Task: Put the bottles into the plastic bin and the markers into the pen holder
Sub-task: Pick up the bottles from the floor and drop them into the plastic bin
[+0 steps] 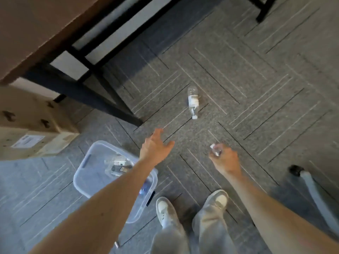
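A clear plastic bottle [193, 102] with a white label and white cap lies on the grey carpet ahead of me. My right hand [225, 159] is closed around another clear bottle; only its white cap end [215, 148] sticks out of my fist. My left hand [156, 146] reaches forward with fingers spread and nothing in it, a short way short of the lying bottle. The translucent plastic bin [87, 173] stands on the floor at lower left, partly under my left forearm, with several bottles inside [117, 165]. No markers or pen holder are visible.
A brown table [36, 28] with black legs [86, 90] fills the upper left. A cardboard box [31, 125] sits beside the bin. A chair base leg with a caster [298, 171] is at right. My feet [192, 208] are at the bottom.
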Motion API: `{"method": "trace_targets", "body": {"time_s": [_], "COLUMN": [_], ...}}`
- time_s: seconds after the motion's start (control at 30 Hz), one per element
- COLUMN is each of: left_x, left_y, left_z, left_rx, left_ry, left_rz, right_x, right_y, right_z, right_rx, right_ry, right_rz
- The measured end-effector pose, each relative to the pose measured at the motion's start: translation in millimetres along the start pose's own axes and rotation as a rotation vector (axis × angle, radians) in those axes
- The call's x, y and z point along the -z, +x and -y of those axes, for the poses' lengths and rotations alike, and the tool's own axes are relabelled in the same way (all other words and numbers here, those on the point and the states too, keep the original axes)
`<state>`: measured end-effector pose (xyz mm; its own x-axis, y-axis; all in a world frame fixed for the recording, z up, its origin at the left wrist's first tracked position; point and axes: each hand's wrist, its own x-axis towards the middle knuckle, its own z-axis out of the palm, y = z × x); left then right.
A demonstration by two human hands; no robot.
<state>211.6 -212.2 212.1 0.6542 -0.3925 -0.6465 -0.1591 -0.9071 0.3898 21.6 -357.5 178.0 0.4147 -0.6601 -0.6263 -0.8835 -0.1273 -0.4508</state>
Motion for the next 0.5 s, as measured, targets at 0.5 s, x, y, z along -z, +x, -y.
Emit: {"method": "trace_targets", "body": {"time_s": [0.5], "left_x": [-125], "left_y": [252], "left_z": [-97], "left_rx": [-0.123], "left_ry": [0.141], "left_rz": [0.112], "right_x": [-29], "right_y": [142], "right_z": [-100], "right_rx": [-0.145], "right_ry": [0.144], "right_rz": [-0.131]}}
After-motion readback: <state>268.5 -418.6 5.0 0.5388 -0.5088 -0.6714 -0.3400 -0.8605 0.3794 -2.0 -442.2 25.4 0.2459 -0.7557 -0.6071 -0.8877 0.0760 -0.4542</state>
